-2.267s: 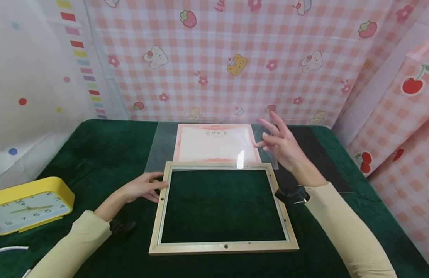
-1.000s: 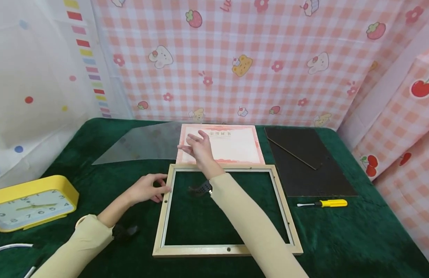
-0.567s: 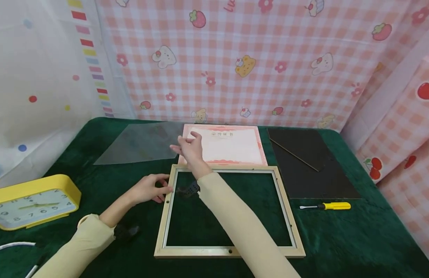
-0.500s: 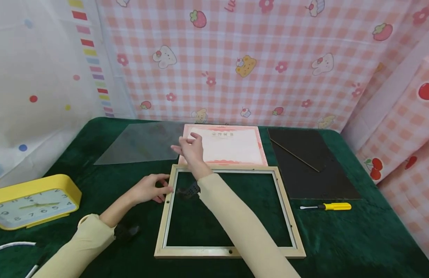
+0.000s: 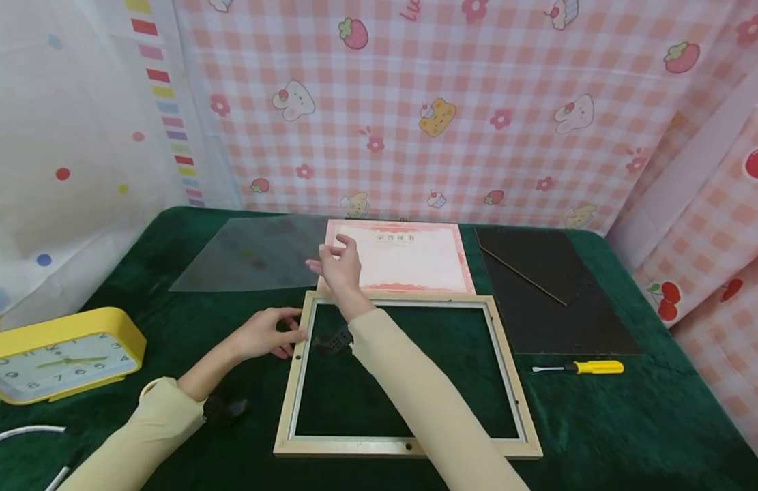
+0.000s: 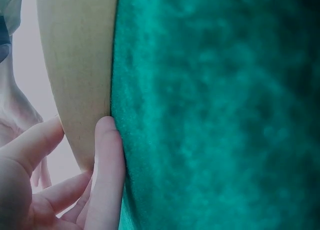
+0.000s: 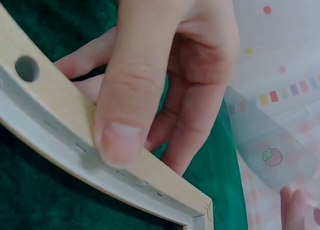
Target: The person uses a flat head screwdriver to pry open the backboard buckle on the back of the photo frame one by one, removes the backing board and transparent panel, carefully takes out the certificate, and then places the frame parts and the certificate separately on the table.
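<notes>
A pale wooden picture frame (image 5: 348, 447) lies flat on the green cloth in the head view. My left hand (image 5: 262, 334) grips its left rail near the top corner, and the right wrist view shows the thumb (image 7: 122, 140) over the rail's top, fingers behind. In the left wrist view fingers (image 6: 107, 165) lie along the wooden rail (image 6: 80, 64). Reaching across the frame, my right hand (image 5: 343, 269) pinches the right edge of a clear plastic sheet (image 5: 250, 252), which slants out to the left. Beyond the frame lies a pink-bordered certificate (image 5: 415, 262), partly covered by this hand.
At the right lie a black backing board (image 5: 557, 320) with a thin rod (image 5: 522, 275) across it and a yellow-handled screwdriver (image 5: 600, 367). A yellow clock (image 5: 123, 334) stands at the left, with white cord (image 5: 28, 431) below. Curtains (image 5: 379, 102) border the table behind.
Since the earliest frame my right hand has crossed leftward, and the clear sheet has shifted left off the certificate. The left hand stays on the frame. In the last second both hands hardly move.
</notes>
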{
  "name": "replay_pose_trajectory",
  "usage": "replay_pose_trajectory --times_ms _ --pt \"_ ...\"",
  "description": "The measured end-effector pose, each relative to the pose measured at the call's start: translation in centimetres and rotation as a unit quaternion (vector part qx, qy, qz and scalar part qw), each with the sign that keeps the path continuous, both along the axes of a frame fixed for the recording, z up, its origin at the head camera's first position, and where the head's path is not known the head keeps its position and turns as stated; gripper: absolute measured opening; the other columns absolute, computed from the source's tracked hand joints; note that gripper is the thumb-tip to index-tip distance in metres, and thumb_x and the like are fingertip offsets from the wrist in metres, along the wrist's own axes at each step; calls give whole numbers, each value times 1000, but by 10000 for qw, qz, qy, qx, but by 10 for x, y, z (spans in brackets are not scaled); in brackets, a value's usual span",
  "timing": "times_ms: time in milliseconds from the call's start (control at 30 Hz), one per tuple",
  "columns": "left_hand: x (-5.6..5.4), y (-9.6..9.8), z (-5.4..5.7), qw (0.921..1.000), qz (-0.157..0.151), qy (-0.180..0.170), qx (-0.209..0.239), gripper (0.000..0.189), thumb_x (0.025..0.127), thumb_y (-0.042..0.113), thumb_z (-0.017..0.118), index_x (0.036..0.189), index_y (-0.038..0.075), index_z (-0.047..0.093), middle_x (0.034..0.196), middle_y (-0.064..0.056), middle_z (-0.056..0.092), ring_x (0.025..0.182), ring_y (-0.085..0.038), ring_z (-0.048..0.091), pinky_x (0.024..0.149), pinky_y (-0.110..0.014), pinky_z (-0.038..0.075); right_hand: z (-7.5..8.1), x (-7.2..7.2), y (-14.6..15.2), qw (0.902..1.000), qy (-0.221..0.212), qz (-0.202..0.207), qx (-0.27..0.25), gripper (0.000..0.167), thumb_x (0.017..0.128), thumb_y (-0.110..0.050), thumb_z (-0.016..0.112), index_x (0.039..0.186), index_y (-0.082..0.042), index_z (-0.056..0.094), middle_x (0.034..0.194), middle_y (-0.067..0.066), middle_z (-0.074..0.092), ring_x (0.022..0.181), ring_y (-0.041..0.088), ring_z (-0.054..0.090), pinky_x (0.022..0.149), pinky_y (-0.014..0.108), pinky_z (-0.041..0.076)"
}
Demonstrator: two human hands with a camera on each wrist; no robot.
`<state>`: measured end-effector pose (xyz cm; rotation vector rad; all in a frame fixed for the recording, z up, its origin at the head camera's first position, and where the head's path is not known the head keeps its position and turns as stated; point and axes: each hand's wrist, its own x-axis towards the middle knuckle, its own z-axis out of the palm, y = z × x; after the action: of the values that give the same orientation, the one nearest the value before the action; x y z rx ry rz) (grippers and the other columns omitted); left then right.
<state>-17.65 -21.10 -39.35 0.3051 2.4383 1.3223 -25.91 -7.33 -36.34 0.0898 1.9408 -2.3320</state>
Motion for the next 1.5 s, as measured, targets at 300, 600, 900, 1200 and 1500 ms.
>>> replay_pose_trajectory --times_ms 300,600,900,1200,1500 --pt "-1 -2 -3 9998 -86 141 69 56 85 20 59 127 -9 37 89 -12 52 65 -20 61 57 -32 51 5 -2 -8 9969 -393 516 447 53 85 -1 56 134 -6 36 111 13 49 78 15 61 66 22 48" --pt "1 -1 -2 9999 18 -32 131 51 86 12 58 127 -10 36 88 -12 52 64 -21 60 58 -32 51 1 -11 -20 9958 -212 179 878 47 83 2 57 128 -3 43 112 17 49 76 15 61 64 22 48" --pt "1 -2 -1 9998 62 -43 181 50 86 9 57 127 -11 36 89 -13 51 64 -21 60 58 -32 51 2 -10 -26 9818 -173 906 1663 53 85 -6 57 133 -4 37 128 11 43 86 16 60 79 30 45" --pt "2 -3 2 9999 34 -36 144 51 86 9 57 127 -12 35 89 -13 52 64 -21 60 58 -32 51 1 -9 -29 9548 -343 1874 2281 63 87 -29 54 141 -16 24 141 2 27 112 23 45 93 42 32" --pt "2 -3 2 10000 58 -19 69 50 87 10 56 127 -11 35 89 -13 52 65 -21 60 59 -32 50 -1 -9 -28 9542 -850 2416 1546 74 83 -36 58 142 -27 14 145 -4 14 127 22 23 99 46 20"
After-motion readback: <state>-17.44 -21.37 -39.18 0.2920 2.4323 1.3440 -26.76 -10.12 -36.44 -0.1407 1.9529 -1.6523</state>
